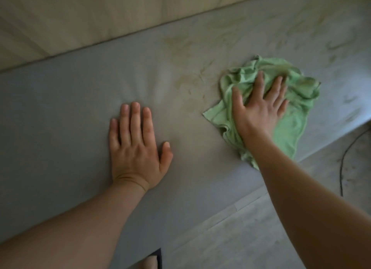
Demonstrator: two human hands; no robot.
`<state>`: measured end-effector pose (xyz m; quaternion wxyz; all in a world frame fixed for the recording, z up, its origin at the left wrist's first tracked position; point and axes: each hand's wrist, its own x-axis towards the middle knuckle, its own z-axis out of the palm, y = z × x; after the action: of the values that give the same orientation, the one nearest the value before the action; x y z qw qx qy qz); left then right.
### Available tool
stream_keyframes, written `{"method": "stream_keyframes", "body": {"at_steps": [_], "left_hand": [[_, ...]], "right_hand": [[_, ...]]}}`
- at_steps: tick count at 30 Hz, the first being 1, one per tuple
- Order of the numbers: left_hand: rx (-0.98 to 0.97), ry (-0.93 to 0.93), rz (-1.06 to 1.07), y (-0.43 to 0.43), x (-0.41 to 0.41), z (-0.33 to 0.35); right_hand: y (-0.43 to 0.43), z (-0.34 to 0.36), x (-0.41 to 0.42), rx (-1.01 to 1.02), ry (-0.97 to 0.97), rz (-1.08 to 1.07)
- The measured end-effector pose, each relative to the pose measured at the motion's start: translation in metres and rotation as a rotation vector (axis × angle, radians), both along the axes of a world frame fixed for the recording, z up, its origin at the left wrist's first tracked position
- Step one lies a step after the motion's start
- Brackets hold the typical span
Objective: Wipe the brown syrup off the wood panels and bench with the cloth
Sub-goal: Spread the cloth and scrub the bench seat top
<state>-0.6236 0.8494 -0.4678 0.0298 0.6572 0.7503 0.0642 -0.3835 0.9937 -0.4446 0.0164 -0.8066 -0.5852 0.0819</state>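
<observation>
A grey bench runs across the view. Faint brown syrup smears streak its middle, and more smears lie towards the far right. A crumpled green cloth, stained brown on top, lies on the bench at the right. My right hand presses flat on the cloth with fingers spread. My left hand rests flat on bare bench to the left of the smears, fingers straight. Pale wood panels rise behind the bench.
The bench's front edge runs diagonally from lower left to right. Below it is a light wood floor with a thin black cable at the right. A dark object pokes in at the bottom edge.
</observation>
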Motion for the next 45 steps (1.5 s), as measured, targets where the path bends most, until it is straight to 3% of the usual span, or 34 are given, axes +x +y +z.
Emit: {"method": "stream_keyframes", "body": {"at_steps": [6,11,14,18,20,23,30,33,36,41,45], "left_hand": [[-0.002,-0.027,-0.003,0.001,-0.002,0.002],[-0.03,-0.034,-0.004,0.001,-0.004,0.005],[-0.032,-0.054,-0.006,0.001,-0.004,0.005],[-0.047,-0.064,-0.013,0.001,-0.003,0.005],[-0.044,-0.063,-0.008,0.0,-0.004,0.006],[-0.037,-0.078,-0.007,0.001,-0.004,0.006],[-0.021,-0.044,0.022,0.002,-0.004,0.009],[-0.016,-0.031,0.027,0.001,0.0,0.008],[-0.008,-0.024,0.031,0.0,0.0,0.007],[-0.013,-0.02,0.039,0.0,0.0,0.004],[-0.027,-0.016,0.043,0.0,0.0,0.006]], "right_hand": [[-0.025,0.005,-0.107,-0.025,0.011,0.505],[0.008,0.004,-0.124,-0.02,0.014,0.638],[0.047,0.004,-0.105,-0.016,0.034,0.496],[0.077,0.002,-0.074,-0.028,0.054,0.054],[0.069,0.001,-0.087,-0.04,0.029,0.01],[0.041,-0.001,-0.12,-0.032,0.004,0.264],[0.045,0.002,-0.179,0.04,-0.001,1.146],[0.076,-0.001,-0.153,0.103,-0.009,1.293],[0.112,-0.002,-0.092,0.096,-0.027,1.098],[0.171,0.014,0.003,-0.034,-0.027,0.335],[0.151,0.005,-0.042,-0.048,-0.007,0.184]]}}
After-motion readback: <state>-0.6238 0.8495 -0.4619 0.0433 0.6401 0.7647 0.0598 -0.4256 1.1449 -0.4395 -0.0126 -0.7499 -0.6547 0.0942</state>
